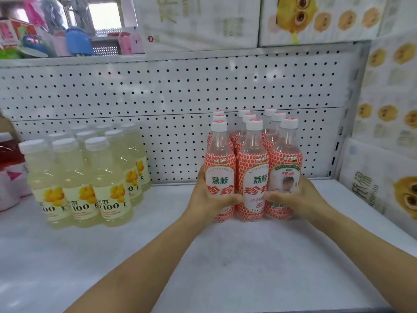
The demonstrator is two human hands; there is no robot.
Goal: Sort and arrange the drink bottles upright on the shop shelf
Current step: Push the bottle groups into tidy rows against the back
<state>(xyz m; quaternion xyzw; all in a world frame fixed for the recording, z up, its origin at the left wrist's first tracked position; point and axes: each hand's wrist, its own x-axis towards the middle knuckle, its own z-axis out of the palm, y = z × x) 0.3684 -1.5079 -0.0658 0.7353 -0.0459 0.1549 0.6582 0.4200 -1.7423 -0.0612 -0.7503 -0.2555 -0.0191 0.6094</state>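
Note:
Several lychee drink bottles (252,172) with red-and-white honeycomb labels and white caps stand upright in three rows on the white shelf (225,256), near the right back. My left hand (208,199) grips the front left lychee bottle (220,170), thumb across its label. My right hand (297,199) grips the front right lychee bottle (285,175), thumb on the label front. The middle front bottle stands between both hands. Several pale yellow drink bottles (90,177) stand upright in rows at the left.
A white pegboard back panel (169,98) closes the shelf behind. Printed cartons (388,132) wall off the right side and sit on the upper shelf (203,23). Red-labelled bottles (9,172) stand at the far left edge.

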